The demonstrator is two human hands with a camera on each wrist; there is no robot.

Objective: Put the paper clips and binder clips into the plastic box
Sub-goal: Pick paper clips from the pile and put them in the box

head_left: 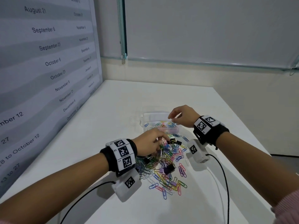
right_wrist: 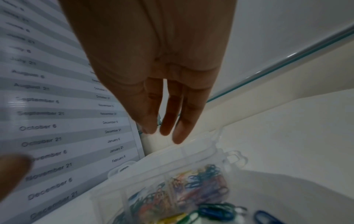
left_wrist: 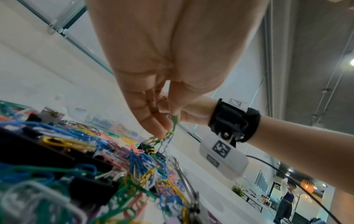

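While our left hand (head_left: 146,143) dips into the heap of coloured paper clips (head_left: 163,168) on the white table (head_left: 113,110), its fingertips (left_wrist: 161,128) are pinched on a short tangle of green paper clips (left_wrist: 168,133) that trails down to the heap, as the left wrist view shows. Black binder clips (head_left: 174,141) lie mixed in with the heap, one with a yellow wire handle just beside our left fingers, and a purple binder clip (head_left: 161,170) sits nearer to us in the middle of the spread. Our right hand (head_left: 182,115) hangs over the far right corner of the clear plastic box (head_left: 145,117), with nothing in it: in the right wrist view its fingers (right_wrist: 178,118) point down, nearly straight and a little apart, above the box rim, and the thumb (right_wrist: 11,171) stands well off to the side. We see the box lying open on the table just beyond the heap, its lid folded back on the far side, with loose paper clips of several colours already in its compartments. Both wrists wear black bands with printed square markers and a small white camera unit (head_left: 198,151), each trailing a black cable (head_left: 224,183) toward us. A large sheet printed with dates (head_left: 48,62) stands along the left edge of the table.
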